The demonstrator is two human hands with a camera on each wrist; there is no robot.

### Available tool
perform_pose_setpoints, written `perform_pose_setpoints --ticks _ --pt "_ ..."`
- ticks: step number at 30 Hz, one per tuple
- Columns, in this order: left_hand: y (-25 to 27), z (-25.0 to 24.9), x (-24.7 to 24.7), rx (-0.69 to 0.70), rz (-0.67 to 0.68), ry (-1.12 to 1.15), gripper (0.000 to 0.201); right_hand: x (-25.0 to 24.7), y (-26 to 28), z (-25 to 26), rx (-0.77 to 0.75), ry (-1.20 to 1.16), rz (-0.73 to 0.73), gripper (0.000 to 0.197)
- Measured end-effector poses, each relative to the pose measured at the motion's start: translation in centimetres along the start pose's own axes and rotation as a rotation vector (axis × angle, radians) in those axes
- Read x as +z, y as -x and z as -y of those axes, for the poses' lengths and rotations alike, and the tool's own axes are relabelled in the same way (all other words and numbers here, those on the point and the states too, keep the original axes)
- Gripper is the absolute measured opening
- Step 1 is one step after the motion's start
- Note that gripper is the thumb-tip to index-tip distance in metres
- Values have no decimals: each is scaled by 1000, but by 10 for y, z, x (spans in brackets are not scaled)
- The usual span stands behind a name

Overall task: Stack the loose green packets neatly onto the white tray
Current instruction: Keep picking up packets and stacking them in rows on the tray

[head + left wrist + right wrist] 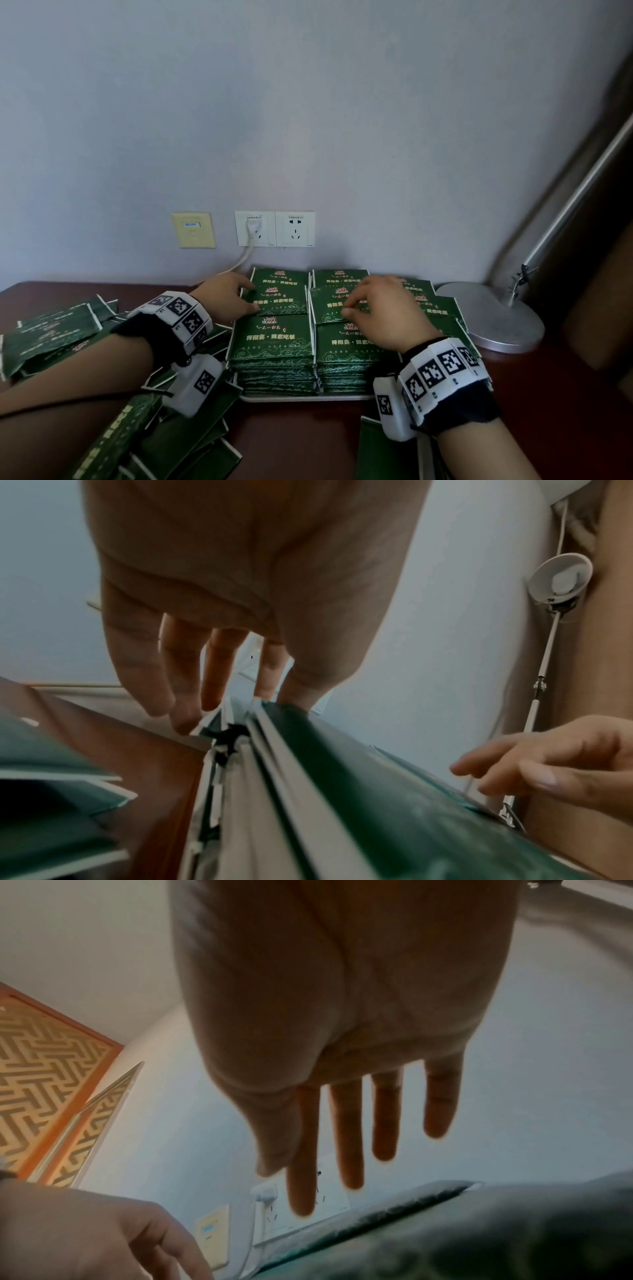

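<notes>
Resting at centre frame in the head view, the stacked green packets point(274, 337) fill the white tray point(308, 397), of which only a thin pale front rim shows. Left hand point(226, 298) lies against the left edge of the rear-left stack, fingers extended and relaxed, tips touching the packet edges; the left wrist view shows the fingers point(185, 696) reaching down to the white packet edges. Right hand point(383, 311) rests on the middle stacks, fingers slightly bent, tips on a top packet; the right wrist view shows them straight and spread. Neither hand grips anything.

Packets: flat, rectangular, glossy dark green with white edges, gold lettering and a wave pattern along the lower border. On the tray they sit in columns, lettering upright toward the viewer, long axis running left to right in frame.

Loose packets point(58, 332) lie heaped at lower left on the brown wooden table point(308, 438), at mixed angles. A round metal lamp base point(503, 318) stands right of the tray.
</notes>
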State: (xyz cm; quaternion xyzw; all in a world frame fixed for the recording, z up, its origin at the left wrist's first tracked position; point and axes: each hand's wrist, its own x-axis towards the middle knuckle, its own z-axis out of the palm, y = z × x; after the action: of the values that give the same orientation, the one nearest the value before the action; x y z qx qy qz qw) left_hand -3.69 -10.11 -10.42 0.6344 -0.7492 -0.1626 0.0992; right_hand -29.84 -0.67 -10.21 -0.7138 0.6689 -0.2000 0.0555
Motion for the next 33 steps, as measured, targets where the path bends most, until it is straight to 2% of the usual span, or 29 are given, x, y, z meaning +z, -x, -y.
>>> perform_pose_setpoints --ticks 3,8,16,20,23,25,27,30,33 --pt "-1 -1 2 9 13 -20 51 6 -2 1 -13 90 184 47" --pt "-1 -3 6 13 12 -24 48 7 -1 -2 32 128 278 57" --pt "3 -3 3 17 22 22 42 9 -4 -4 4 102 243 53" --pt "21 8 -7 39 -10 87 35 -9 6 2 -36 -9 140 53" --pt "51 16 -21 94 -70 86 22 -36 26 16 -78 -108 133 40" --pt "76 24 -29 136 -40 46 15 -49 44 22 -86 -126 167 29" --pt "100 33 -33 160 68 -73 13 -54 62 24 -52 -133 254 30" --pt "123 46 -29 132 234 -211 25 -52 90 18 62 -105 461 33" --pt "132 57 -17 79 241 -265 39 -38 108 8 163 13 533 29"
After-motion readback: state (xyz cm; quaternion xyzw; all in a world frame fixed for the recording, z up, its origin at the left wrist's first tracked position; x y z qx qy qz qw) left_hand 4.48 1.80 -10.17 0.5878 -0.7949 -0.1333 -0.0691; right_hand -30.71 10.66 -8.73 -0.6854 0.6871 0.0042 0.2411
